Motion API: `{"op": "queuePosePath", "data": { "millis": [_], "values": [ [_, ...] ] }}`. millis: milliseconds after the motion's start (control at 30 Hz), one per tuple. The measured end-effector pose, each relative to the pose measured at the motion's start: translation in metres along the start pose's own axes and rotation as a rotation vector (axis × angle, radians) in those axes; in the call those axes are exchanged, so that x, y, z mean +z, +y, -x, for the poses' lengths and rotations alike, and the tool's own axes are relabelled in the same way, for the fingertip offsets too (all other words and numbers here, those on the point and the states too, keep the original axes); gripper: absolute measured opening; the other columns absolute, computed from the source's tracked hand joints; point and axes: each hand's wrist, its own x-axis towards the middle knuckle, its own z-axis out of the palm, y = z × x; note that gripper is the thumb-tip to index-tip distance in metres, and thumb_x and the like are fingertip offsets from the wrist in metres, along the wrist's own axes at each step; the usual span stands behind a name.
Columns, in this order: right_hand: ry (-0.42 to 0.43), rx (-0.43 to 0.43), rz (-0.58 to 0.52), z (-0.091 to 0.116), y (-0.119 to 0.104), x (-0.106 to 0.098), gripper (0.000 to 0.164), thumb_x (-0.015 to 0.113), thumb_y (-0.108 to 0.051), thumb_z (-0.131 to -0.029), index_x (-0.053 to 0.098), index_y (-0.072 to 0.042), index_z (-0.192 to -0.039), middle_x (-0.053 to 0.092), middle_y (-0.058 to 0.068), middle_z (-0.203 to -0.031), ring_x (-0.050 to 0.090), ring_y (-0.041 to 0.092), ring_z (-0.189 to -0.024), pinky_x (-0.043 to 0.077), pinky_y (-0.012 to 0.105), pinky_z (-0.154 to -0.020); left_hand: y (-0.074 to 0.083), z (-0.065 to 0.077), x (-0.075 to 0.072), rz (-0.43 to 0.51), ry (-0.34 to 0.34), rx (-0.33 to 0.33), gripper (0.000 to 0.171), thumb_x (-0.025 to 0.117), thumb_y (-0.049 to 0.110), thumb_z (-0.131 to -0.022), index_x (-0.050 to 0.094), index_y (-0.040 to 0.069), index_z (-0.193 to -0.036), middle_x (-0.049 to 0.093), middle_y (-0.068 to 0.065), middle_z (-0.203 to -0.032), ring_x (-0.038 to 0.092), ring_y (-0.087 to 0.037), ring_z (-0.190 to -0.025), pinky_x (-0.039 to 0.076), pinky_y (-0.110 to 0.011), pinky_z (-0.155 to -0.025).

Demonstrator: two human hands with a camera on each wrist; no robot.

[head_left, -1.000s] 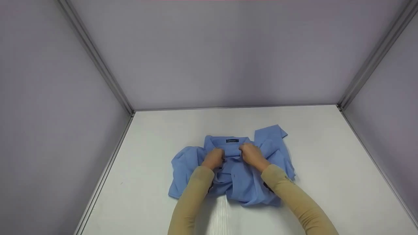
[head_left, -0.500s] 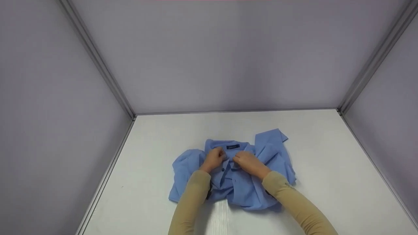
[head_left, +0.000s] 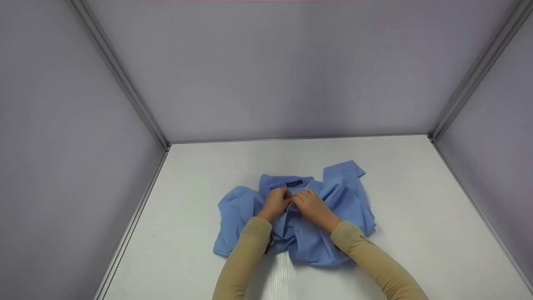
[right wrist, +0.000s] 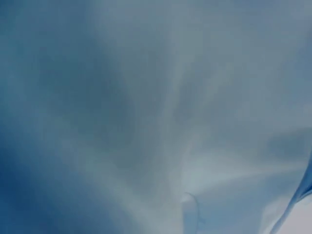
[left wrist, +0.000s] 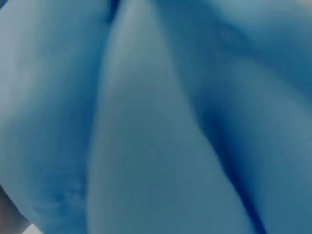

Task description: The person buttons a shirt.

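A blue button shirt (head_left: 312, 246) lies crumpled on the white table, its collar toward the far wall and a dark label (head_left: 294, 183) inside the neck. At the front edges just below the collar, my left hand (head_left: 275, 202) pinches one side of the cloth. My right hand (head_left: 314, 208) pinches the other side, its fingertips almost meeting the left ones. Between the hands the button and buttonhole are too small and covered to make out. Blurred blue cloth (left wrist: 146, 146) fills the left wrist view, and shirt folds (right wrist: 161, 122) fill the right wrist view; neither shows the fingers.
The white table (head_left: 416, 200) runs back to a grey panel wall (head_left: 291, 75), with more panels at left and right. One shirt sleeve (head_left: 345, 173) lies folded up at the far right of the shirt; the other sleeve (head_left: 233, 221) spreads to the left.
Both hands have come together at the neck opening, the right moving left from the collar edge. The shirt's front edges are drawn toward each other.
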Motion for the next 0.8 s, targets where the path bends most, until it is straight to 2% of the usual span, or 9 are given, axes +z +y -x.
{"op": "queuePosePath", "data": {
  "millis": [100, 200, 267, 367, 467, 533, 600, 800],
  "values": [
    [-0.048, 0.039, -0.016, 0.003, -0.001, -0.001, 0.026, 0.025, -0.012, -0.087, 0.050, -0.008, -0.079, 0.048, 0.004, -0.076, 0.047, 0.017, -0.073, 0.032, 0.032, -0.066, 0.004, 0.002, 0.000, -0.175, 0.004, 0.023, 0.013, 0.052, 0.024, -0.075, 0.051, 0.016, -0.065, 0.045, 0.008, -0.055, 0.042, -0.008, -0.051, 0.034, -0.028, -0.057],
    [-0.144, 0.052, -0.034, 0.007, -0.001, -0.001, 0.013, 0.035, -0.006, -0.082, 0.048, -0.009, -0.080, 0.049, 0.003, -0.075, 0.047, 0.016, -0.072, 0.031, 0.033, -0.070, 0.006, 0.003, 0.001, -0.318, 0.021, 0.050, 0.012, 0.051, 0.024, -0.076, 0.050, 0.018, -0.066, 0.045, 0.008, -0.057, 0.044, -0.010, -0.056, 0.032, -0.035, -0.063],
    [-0.231, 0.040, -0.049, 0.008, -0.002, -0.001, 0.009, 0.042, -0.002, -0.076, 0.046, -0.010, -0.079, 0.049, 0.002, -0.072, 0.047, 0.015, -0.070, 0.030, 0.034, -0.072, 0.008, 0.003, 0.001, -0.372, 0.041, 0.055, 0.009, 0.050, 0.024, -0.076, 0.050, 0.018, -0.069, 0.047, 0.007, -0.061, 0.045, -0.011, -0.060, 0.031, -0.037, -0.066],
    [-0.355, 0.033, -0.063, 0.008, -0.004, -0.003, 0.016, 0.047, 0.002, -0.071, 0.043, -0.011, -0.079, 0.048, 0.000, -0.068, 0.046, 0.014, -0.066, 0.030, 0.033, -0.073, 0.012, 0.004, 0.000, -0.347, 0.050, 0.048, 0.006, 0.050, 0.023, -0.077, 0.050, 0.017, -0.075, 0.049, 0.005, -0.067, 0.046, -0.012, -0.064, 0.031, -0.039, -0.069],
    [-0.417, 0.074, -0.076, 0.007, -0.004, -0.006, 0.016, 0.048, 0.001, -0.072, 0.044, -0.012, -0.082, 0.048, 0.000, -0.068, 0.045, 0.014, -0.064, 0.030, 0.032, -0.071, 0.016, 0.005, -0.003, -0.253, 0.016, 0.050, 0.006, 0.048, 0.023, -0.078, 0.049, 0.017, -0.076, 0.048, 0.007, -0.068, 0.046, -0.010, -0.065, 0.030, -0.038, -0.071],
    [-0.422, 0.112, -0.093, 0.006, -0.004, -0.008, 0.016, 0.048, 0.000, -0.074, 0.045, -0.012, -0.084, 0.049, 0.001, -0.070, 0.046, 0.014, -0.066, 0.030, 0.032, -0.070, 0.018, 0.005, -0.006, -0.208, -0.006, 0.054, 0.006, 0.047, 0.022, -0.079, 0.049, 0.017, -0.076, 0.048, 0.007, -0.069, 0.046, -0.009, -0.065, 0.029, -0.038, -0.071],
    [-0.404, 0.136, -0.102, 0.006, -0.003, -0.010, 0.014, 0.048, -0.002, -0.074, 0.046, -0.012, -0.084, 0.050, 0.002, -0.073, 0.046, 0.015, -0.069, 0.030, 0.032, -0.069, 0.018, 0.005, -0.008, -0.212, -0.003, 0.063, 0.006, 0.048, 0.021, -0.079, 0.050, 0.017, -0.076, 0.049, 0.007, -0.069, 0.046, -0.010, -0.065, 0.030, -0.037, -0.069],
    [-0.236, 0.150, -0.143, 0.001, 0.001, -0.019, 0.009, 0.044, -0.004, -0.078, 0.048, -0.011, -0.083, 0.049, 0.002, -0.078, 0.046, 0.016, -0.075, 0.029, 0.032, -0.070, 0.009, 0.009, -0.012, -0.348, 0.065, 0.057, 0.010, 0.056, 0.017, -0.073, 0.047, 0.014, -0.067, 0.045, 0.004, -0.061, 0.044, -0.013, -0.060, 0.029, -0.036, -0.059]
  ]
}}
